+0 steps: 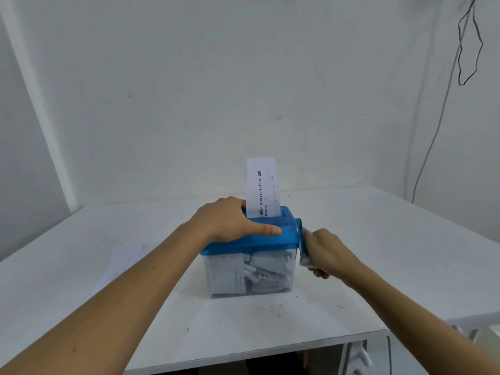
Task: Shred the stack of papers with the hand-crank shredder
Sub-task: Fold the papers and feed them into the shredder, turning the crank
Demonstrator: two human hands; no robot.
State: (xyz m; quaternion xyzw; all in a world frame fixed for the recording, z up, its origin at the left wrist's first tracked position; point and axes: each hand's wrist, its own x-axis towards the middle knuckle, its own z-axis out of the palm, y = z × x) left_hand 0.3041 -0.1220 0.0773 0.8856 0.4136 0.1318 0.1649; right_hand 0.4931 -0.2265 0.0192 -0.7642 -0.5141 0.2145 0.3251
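Note:
The hand-crank shredder stands mid-table, with a blue lid over a clear bin packed with paper shreds. A printed paper strip stands upright in the lid's slot. My left hand lies flat on the lid's left side, thumb along the front edge. My right hand is closed around the white knob of the blue crank on the shredder's right side. The stack of papers lies flat on the table to the left, partly hidden by my left forearm.
The white table meets a white wall behind; its front edge runs below my arms and its right corner is near. Dark specks lie in front of the bin. A black cable hangs down the wall at right.

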